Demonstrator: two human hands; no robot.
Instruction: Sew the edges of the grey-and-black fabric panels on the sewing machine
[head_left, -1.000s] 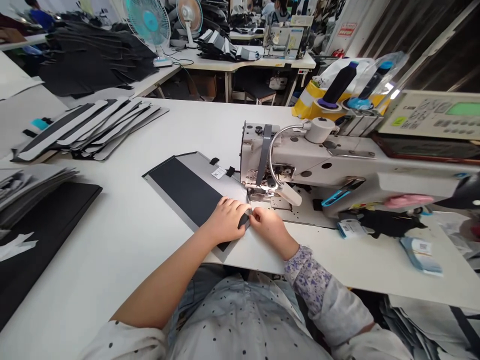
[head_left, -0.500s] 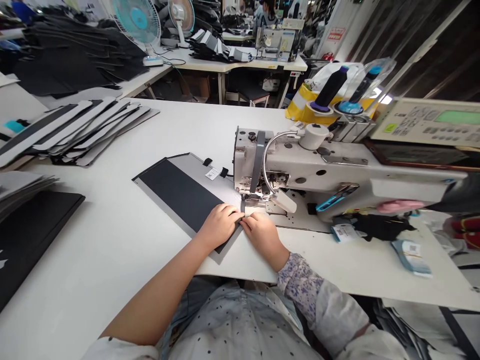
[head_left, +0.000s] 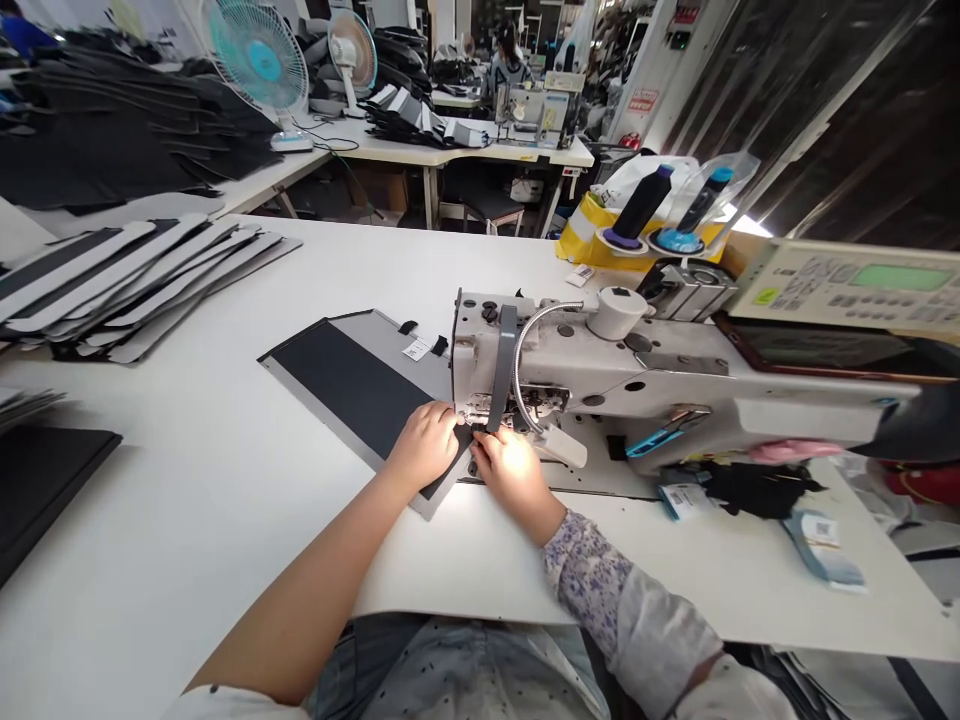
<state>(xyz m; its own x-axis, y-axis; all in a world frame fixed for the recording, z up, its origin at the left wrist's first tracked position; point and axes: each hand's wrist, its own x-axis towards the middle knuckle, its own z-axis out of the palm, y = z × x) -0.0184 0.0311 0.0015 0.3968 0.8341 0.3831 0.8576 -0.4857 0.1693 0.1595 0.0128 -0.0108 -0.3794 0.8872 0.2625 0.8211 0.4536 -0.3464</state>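
Note:
A flat grey panel with a black inset (head_left: 352,385) lies on the white table, and its near corner runs in under the sewing machine head (head_left: 600,370). My left hand (head_left: 424,447) presses on the black inset close to the presser foot (head_left: 480,420). My right hand (head_left: 510,475) sits just in front of the foot, its fingers gripping the panel's edge under the lamp's light. The needle is hidden behind the machine's grey strap and my fingers. A small white label (head_left: 416,348) and black tabs sit on the panel's far side.
A stack of grey-and-black strips (head_left: 127,285) lies at the left, with a black panel (head_left: 45,480) nearer. Thread cones (head_left: 641,205) and a control box (head_left: 847,290) stand to the right. Black scraps (head_left: 757,490) lie beyond the machine. A person (head_left: 508,70) sits far back.
The panel and both hands have moved closer under the machine head. My right hand has shifted onto the area in front of the presser foot. The view has turned slightly.

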